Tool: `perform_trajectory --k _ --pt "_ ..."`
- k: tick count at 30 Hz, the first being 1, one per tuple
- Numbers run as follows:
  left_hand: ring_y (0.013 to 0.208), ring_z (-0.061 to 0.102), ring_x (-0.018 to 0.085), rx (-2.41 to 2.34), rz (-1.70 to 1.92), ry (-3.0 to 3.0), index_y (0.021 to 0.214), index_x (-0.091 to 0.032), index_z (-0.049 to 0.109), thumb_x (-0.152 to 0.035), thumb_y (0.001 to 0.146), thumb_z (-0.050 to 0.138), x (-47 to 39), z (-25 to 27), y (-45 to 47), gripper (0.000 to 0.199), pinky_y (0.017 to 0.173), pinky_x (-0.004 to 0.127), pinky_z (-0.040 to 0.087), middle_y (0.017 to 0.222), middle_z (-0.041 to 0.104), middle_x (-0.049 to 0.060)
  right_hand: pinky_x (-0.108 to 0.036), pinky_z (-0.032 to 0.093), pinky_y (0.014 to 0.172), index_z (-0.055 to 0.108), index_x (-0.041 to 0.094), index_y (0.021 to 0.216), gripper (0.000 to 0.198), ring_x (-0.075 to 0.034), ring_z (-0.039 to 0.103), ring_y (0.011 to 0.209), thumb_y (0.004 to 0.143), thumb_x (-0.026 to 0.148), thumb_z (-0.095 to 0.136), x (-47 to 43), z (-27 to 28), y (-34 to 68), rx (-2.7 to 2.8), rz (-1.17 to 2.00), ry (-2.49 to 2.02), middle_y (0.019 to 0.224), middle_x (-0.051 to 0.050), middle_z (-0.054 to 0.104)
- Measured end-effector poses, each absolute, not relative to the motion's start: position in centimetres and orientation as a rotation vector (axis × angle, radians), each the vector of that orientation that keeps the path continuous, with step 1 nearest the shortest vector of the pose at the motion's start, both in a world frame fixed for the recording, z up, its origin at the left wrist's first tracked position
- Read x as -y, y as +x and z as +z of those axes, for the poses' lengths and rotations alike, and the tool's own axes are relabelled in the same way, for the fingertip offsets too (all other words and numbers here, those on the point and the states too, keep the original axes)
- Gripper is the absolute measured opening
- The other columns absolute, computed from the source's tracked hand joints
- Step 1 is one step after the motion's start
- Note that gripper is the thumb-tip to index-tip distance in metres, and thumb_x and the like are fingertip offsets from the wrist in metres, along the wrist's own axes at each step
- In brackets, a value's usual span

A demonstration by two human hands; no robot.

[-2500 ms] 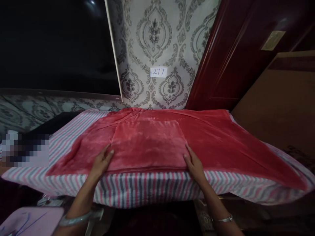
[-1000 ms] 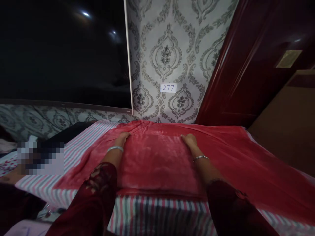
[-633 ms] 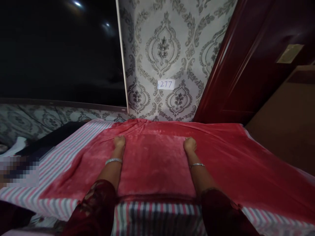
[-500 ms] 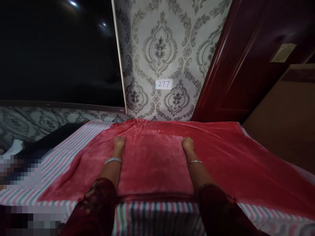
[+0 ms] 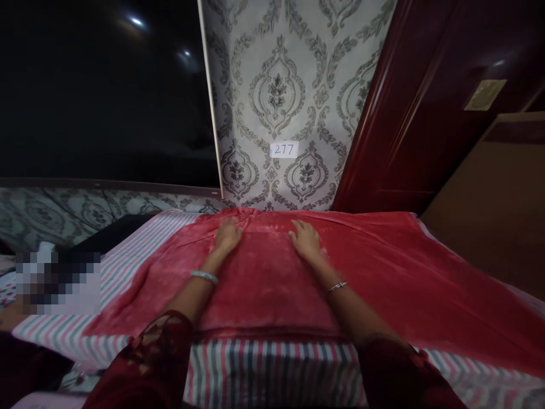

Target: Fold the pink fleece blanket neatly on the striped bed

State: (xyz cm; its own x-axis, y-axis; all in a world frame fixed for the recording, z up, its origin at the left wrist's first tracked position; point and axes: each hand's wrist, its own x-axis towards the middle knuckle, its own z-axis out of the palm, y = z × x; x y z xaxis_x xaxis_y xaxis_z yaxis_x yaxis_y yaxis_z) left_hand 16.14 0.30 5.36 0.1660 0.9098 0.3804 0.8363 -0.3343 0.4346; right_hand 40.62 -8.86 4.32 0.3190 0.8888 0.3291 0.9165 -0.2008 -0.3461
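Red blanket [image 5: 272, 278] overlies striped cloth [image 5: 275, 369] near wallpaper [image 5: 276, 102].

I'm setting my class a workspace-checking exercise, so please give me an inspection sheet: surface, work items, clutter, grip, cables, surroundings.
Surface: striped cloth, its front edge hanging down.
Work items: red blanket spread over the cloth; a rectangular section lies in its middle, layered at the front edge.
Clutter: dark item at the back left; pink item at bottom left, cut off.
Grip: left hand and right hand palms down near the section's far corners, fingers extended.
Cables: nothing seen for certain.
Surroundings: TV, patterned wall, paper label reading 277, dark-red door; another person's arm at left, partly pixelated.
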Motion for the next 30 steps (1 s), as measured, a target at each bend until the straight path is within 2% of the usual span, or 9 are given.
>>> perform_trajectory --k 3,6,10,19,26,30 --pt "0.148 0.035 0.031 -1.565 0.574 2.535 0.146 -0.02 0.05 -0.044 0.095 0.053 2.1 4.5 19.5 0.057 0.122 0.053 0.024 0.157 0.044 0.013 -0.056 0.024 0.117 0.042 0.03 0.153 0.053 -0.029 0.029 0.148 0.101 0.04 0.041 9.5 3.3 37.9 1.874 -0.061 -2.088 0.162 -0.006 0.036" --pt "0.151 0.027 0.034 -1.505 0.256 2.713 0.154 -0.019 0.039 -0.047 0.099 0.041 4.2 2.9 21.2 0.062 0.122 0.062 0.015 0.162 0.035 0.014 -0.061 0.019 0.118 0.039 0.032 0.154 0.054 -0.031 0.027 0.149 0.102 0.044 0.038 10.1 1.9 36.9 1.939 -0.028 -2.143 0.162 -0.005 0.034" --pt "0.152 0.025 0.033 -1.531 0.182 2.775 0.155 -0.02 0.037 -0.047 0.101 0.032 5.2 1.5 21.2 0.061 0.12 0.065 0.017 0.162 0.034 0.014 -0.058 0.018 0.119 0.043 0.031 0.153 0.053 -0.031 0.031 0.147 0.102 0.045 0.038 10.3 0.6 37.0 1.942 -0.076 -2.155 0.16 -0.005 0.04" --pt "0.15 0.03 0.033 -1.55 0.185 2.803 0.152 -0.019 0.043 -0.044 0.1 0.032 5.0 0.7 21.4 0.058 0.119 0.065 0.021 0.159 0.039 0.016 -0.058 0.019 0.118 0.053 0.027 0.146 0.049 -0.031 0.035 0.143 0.103 0.043 0.036 10.2 0.0 36.8 1.959 -0.12 -2.138 0.154 -0.008 0.047" --pt "0.15 0.03 0.035 -1.521 0.233 2.799 0.153 -0.018 0.041 -0.045 0.1 0.032 5.3 1.1 21.3 0.061 0.119 0.066 0.017 0.16 0.037 0.018 -0.057 0.018 0.119 0.048 0.029 0.15 0.05 -0.03 0.033 0.145 0.103 0.042 0.036 10.6 0.7 36.4 1.937 -0.114 -2.153 0.156 -0.007 0.044" --pt "0.151 0.028 0.032 -1.479 0.214 2.706 0.155 -0.021 0.037 -0.048 0.1 0.033 5.0 2.8 20.7 0.062 0.121 0.062 0.018 0.162 0.035 0.015 -0.055 0.02 0.12 0.041 0.028 0.154 0.052 -0.028 0.03 0.148 0.103 0.043 0.036 11.3 2.4 37.0 1.946 0.005 -2.179 0.16 -0.007 0.039"
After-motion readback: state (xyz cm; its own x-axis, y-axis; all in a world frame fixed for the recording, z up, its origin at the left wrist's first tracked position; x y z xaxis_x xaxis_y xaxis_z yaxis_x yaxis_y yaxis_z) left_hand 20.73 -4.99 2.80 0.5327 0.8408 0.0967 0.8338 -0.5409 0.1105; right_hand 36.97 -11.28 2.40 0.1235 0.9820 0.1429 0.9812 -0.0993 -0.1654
